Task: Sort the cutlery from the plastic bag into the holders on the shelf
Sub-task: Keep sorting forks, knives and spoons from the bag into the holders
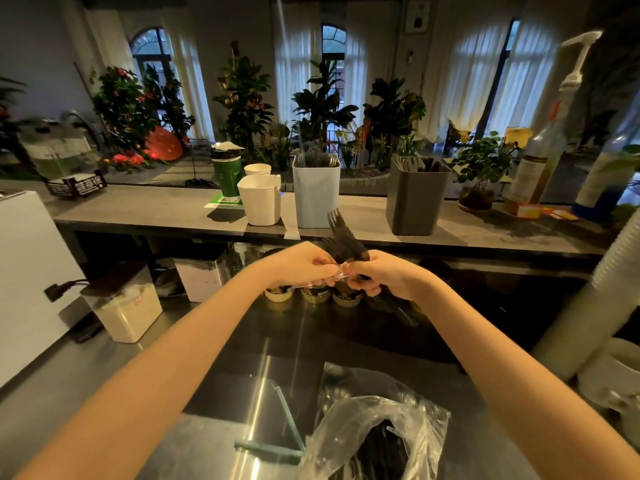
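our right hand [384, 275] grips a bundle of black forks [341, 237] by the handles, just before the shelf [156, 209], while our left hand [304, 263] pinches its clear wrapper [337, 271]. they look light, stiff and slippery, so we'd hold the handles tight. the blue holder [316, 199] beyond already holds cutlery; the plastic bag [391, 427] lies on the counter [242, 393].

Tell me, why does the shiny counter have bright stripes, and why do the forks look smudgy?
Head view: light glares in streaks off the steel counter; the black forks in the right hand are blurred, probably by motion; the left hand pinches their clear wrap; the wide lens bends the shelf.
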The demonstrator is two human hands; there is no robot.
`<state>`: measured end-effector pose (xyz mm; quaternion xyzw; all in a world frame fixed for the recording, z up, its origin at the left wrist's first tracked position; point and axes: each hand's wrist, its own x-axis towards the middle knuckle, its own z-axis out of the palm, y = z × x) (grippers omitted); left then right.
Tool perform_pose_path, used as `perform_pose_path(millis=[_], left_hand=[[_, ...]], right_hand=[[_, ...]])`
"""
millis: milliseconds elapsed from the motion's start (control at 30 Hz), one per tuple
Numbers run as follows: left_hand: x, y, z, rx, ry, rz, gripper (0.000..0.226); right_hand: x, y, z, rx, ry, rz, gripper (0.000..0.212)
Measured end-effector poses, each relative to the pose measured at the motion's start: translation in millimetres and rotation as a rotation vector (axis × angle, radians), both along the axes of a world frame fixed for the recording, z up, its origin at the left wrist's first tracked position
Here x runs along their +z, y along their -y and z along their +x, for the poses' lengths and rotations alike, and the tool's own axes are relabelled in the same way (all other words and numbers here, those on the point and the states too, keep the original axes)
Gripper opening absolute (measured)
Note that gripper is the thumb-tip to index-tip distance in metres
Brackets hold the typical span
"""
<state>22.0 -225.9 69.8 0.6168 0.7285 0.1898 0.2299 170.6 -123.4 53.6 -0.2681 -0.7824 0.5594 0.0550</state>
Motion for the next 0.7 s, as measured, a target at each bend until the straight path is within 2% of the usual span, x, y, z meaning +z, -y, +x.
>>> perform_pose_path(millis=[100,233,367,500,600,700], left_hand=[[8.4,4.2,-23.3,0.150,0.186,-0.038,0.024],[19.3,0.9,-65.2,0.373,0.403,0.089,0.030],[32.2,-11.6,-118.8,0.411,0.373,0.299,0.025],[48.6,-39.8,-181.2,0.435,0.365,0.458,0.025],[54.2,-71.1,-217.3,0.449,0.353,0.521,0.026],[53.7,-103.1,-245.8,0.445,0.437,0.578,0.032]], right_hand=[[12.6,2.7,-28.4,0.007,0.010,0.035,0.019],[30.6,0.0,-82.9,-0.086,-0.104,0.087,0.015],[52.3,-10.5,-149.6,-0.237,-0.232,0.172,0.007],[68.0,-28.4,-216.6,-0.348,-0.313,0.309,0.010],[78.6,-46.4,-258.0,-0.420,-0.351,0.508,0.013],[93.6,-74.2,-292.1,-0.449,-0.315,0.685,0.010]])
